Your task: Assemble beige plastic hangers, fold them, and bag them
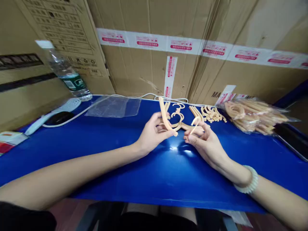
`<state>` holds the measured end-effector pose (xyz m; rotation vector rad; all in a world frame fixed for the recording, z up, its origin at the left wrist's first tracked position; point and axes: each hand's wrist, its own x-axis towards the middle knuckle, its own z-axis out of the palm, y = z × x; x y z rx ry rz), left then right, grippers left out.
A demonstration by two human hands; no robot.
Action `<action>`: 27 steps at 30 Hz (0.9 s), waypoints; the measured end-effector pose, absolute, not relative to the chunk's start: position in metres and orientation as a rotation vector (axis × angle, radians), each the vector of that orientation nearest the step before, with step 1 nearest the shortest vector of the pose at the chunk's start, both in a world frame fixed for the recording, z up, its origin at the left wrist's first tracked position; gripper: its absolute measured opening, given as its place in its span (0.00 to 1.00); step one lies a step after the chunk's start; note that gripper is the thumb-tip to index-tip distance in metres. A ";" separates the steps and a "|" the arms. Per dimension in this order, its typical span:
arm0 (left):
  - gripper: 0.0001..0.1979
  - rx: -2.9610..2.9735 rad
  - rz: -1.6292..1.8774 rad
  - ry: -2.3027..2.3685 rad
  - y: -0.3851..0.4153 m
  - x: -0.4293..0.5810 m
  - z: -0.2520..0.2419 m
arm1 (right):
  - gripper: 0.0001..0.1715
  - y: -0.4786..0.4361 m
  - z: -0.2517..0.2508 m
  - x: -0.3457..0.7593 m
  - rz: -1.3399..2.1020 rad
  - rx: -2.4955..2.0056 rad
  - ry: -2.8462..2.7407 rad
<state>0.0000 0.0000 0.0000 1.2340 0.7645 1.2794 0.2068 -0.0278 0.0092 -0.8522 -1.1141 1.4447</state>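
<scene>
My left hand is closed around a long beige bent rod, whose lower end points toward my right hand. My right hand pinches a thin beige hooked piece between thumb and fingers. The two held pieces are apart. On the table just behind them lie beige curved pieces that meet in the middle, partly hidden by my hands. Farther back are small beige hooks, short straight rods and a heap of small curved pieces.
Clear bags of beige pieces lie at the right, beside a dark phone-like object. Cardboard boxes wall the back of the blue table. At left are a water bottle, a flat plastic bag and a white cable.
</scene>
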 end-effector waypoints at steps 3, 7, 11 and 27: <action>0.13 1.376 1.166 0.745 -0.005 0.001 -0.005 | 0.23 -0.026 0.008 0.207 1.452 -0.931 -1.116; 0.12 1.452 1.163 0.731 -0.006 0.001 -0.009 | 0.14 -0.026 0.006 0.208 1.422 -0.988 -1.139; 0.12 1.497 1.164 0.735 -0.006 0.001 -0.009 | 0.14 -0.026 0.005 0.208 1.442 -0.977 -1.184; 0.10 1.759 1.221 0.666 -0.014 -0.002 -0.006 | 0.11 -0.025 0.008 0.207 1.670 -0.902 -1.210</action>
